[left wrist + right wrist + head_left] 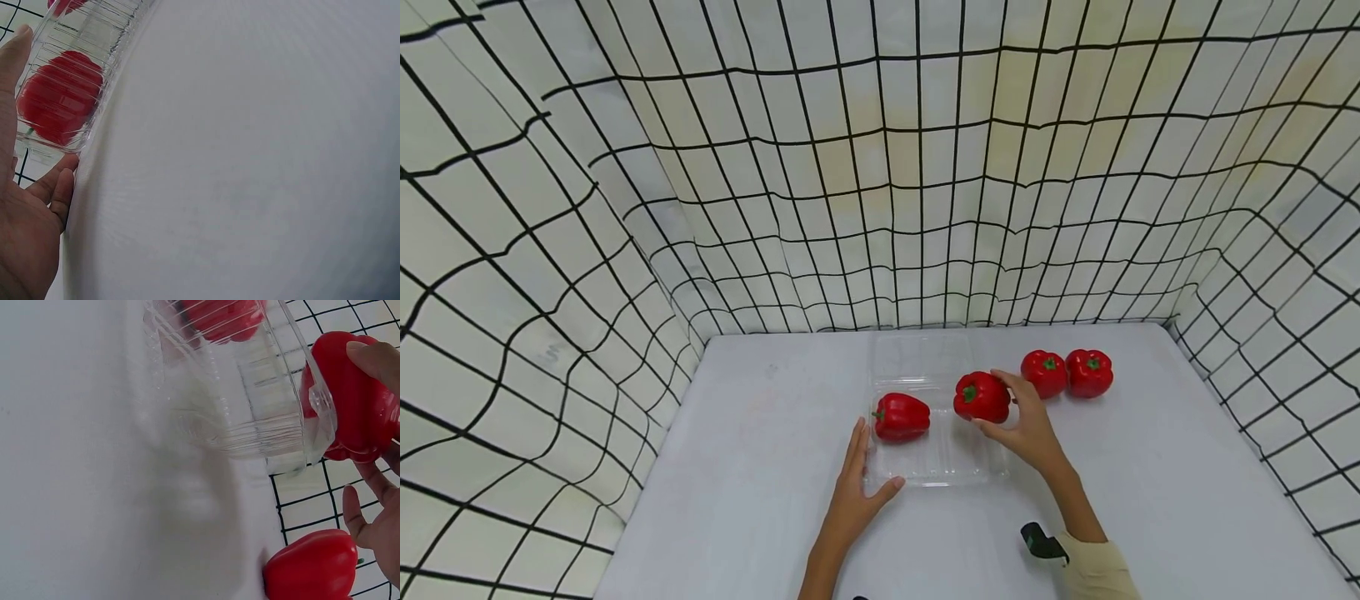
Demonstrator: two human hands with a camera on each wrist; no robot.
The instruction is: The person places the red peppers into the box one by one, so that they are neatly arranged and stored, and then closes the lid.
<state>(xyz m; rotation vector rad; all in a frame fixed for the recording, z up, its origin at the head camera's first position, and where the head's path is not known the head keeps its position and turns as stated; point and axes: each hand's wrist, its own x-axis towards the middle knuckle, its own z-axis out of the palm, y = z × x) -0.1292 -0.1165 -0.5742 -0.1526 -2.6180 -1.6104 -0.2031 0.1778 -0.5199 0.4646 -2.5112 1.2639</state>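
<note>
A clear plastic clamshell container point(936, 482) lies on the table with its lid folded back to the far side. One red bell pepper point(901, 417) rests on its side in the left part of the tray, stem to the left. My left hand point(852, 492) steadies the tray's near-left corner, fingers straight along the left wall and thumb spread at the front. Between thumb and fingers, my right hand point(1032, 427) grips another red bell pepper point(981, 397) over the tray's right side. In the right wrist view this gripped pepper point(353, 394) overlaps the tray's wall.
Two more red bell peppers, one nearer point(1043, 372) and one farther right point(1089, 372), stand side by side right of the container. White walls with black netting point(925, 192) enclose the white table point(752, 467) at the back and sides. A dark strap device point(1042, 542) sits at the right wrist.
</note>
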